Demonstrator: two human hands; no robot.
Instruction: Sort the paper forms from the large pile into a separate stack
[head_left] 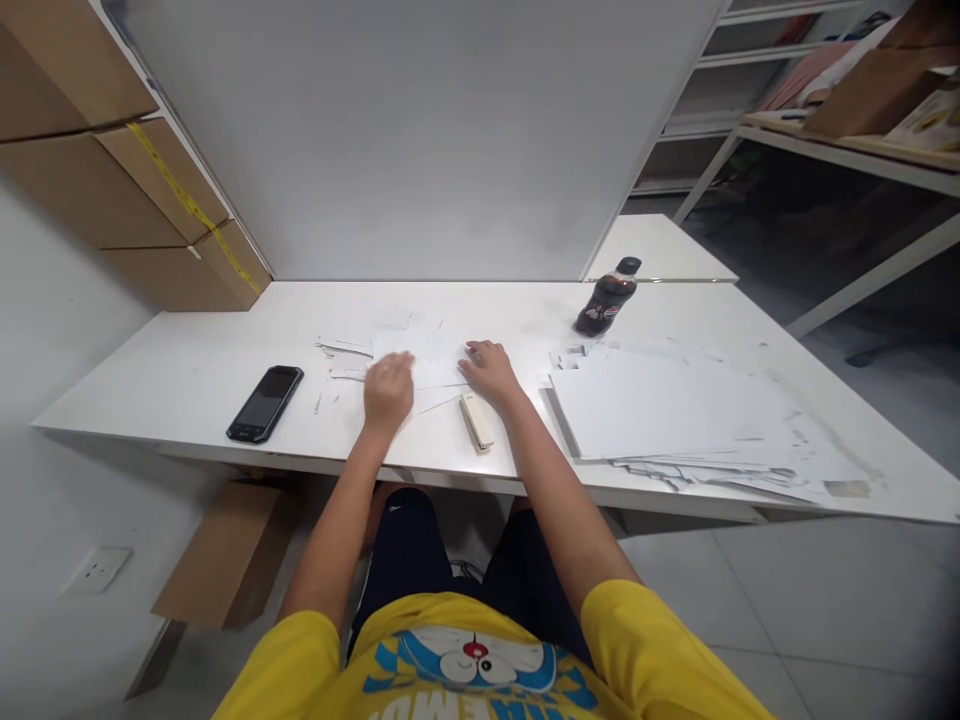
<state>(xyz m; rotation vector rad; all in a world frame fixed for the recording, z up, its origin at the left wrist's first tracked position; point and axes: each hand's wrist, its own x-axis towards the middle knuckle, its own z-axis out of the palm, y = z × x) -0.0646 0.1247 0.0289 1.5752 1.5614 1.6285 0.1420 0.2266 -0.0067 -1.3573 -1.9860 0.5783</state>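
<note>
At the centre of the frame, a white paper sheet [433, 345] lies flat on the white desk [187, 370], squarely before the seated person, probably so that both forearms can reach it evenly. The left hand [388, 387] is at its left side with the fingers curled in and the knuckles up; whether paper is pinched beneath them I cannot tell. The right hand [489, 368] lies over the right edge with thumb and fingers parted and loosely bent, closed on nothing that shows, a pose that would steady the sheet from that side. Just below the sheet, near the right wrist, a cream stapler [476, 422] lies on its own, seemingly put there to be picked up without stretching. The thick stack of white paper [645, 405] fills the right of the desk, clear of the forearms, its lower sheets sticking out unevenly, which suggests it was set down without squaring. The cola bottle [607, 298] stands upright behind that stack, well apart from both hands, where a knock seems less likely. A black smartphone [266, 403] lies screen up at the left of the frame, presumably out of the way. Cardboard boxes [60, 190] are piled against the wall at upper left.
</note>
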